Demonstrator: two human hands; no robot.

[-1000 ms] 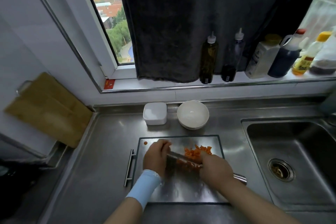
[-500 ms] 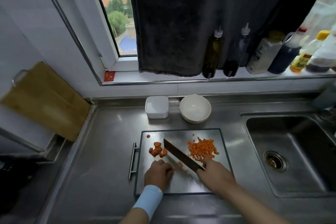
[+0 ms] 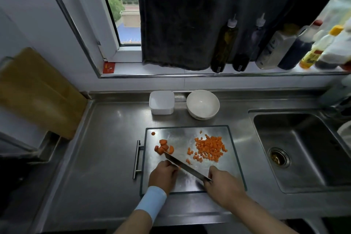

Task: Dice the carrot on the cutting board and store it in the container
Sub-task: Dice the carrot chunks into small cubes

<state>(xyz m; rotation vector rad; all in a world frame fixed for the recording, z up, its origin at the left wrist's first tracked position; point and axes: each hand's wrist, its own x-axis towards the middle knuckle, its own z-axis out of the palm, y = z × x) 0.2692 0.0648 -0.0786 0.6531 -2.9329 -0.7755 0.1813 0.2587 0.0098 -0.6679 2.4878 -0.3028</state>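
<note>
A steel cutting board lies on the counter. A pile of diced carrot sits on its right half. A few larger carrot chunks lie on its left half, and one small piece is near the far left corner. My right hand grips the handle of a knife, whose blade slants up-left with its tip at the larger chunks. My left hand rests on the board beside the blade, fingers curled, with nothing visible in it. A white square container stands behind the board.
A white bowl stands right of the container. The sink is at the right. A wooden board leans on the left wall. Several bottles line the window sill under a dark cloth.
Both hands have drawn back toward the board's front edge. The knife left the diced pile and now points at the larger chunks, which my left hand uncovered.
</note>
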